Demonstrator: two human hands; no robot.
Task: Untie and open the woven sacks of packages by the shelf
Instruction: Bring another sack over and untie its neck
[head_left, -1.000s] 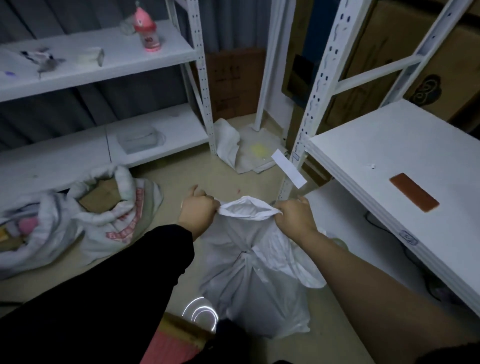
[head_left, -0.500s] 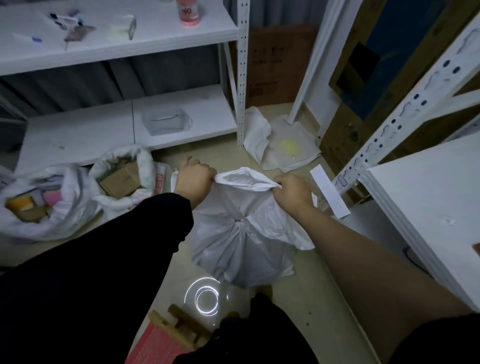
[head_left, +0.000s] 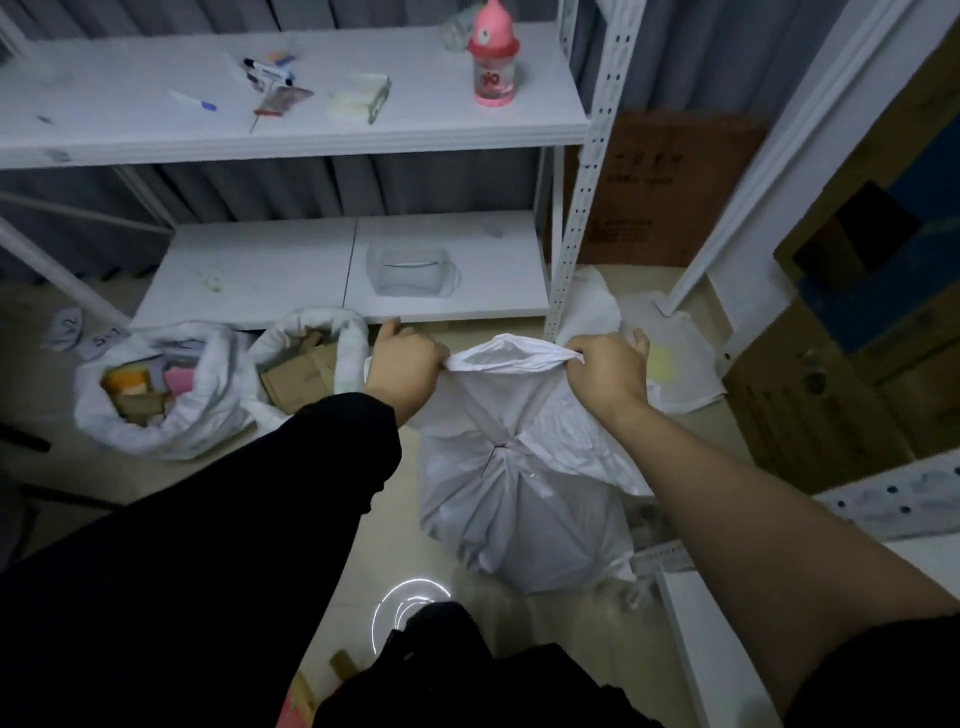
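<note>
A white woven sack (head_left: 519, 509) stands on the floor in front of me, cinched by a tie (head_left: 501, 447) around its neck. Its loose top rim (head_left: 511, 358) is stretched between both hands. My left hand (head_left: 402, 366) grips the rim's left end. My right hand (head_left: 605, 371) grips the right end. Two more white sacks sit to the left with rolled-down rims: one (head_left: 156, 395) showing coloured packages, the other (head_left: 311, 364) showing brown cardboard boxes.
A white metal shelf (head_left: 322, 132) stands behind the sacks, with pens, a pink bottle (head_left: 493, 60) and a plastic tub (head_left: 410, 270) on it. An upright post (head_left: 571, 244) rises just behind the sack. Cardboard boxes (head_left: 841, 374) stand right; another shelf edge (head_left: 711, 649) is lower right.
The view swung left and upward, bringing the back shelf and the two open sacks more into sight. Both hands keep the same grip on the sack's rim.
</note>
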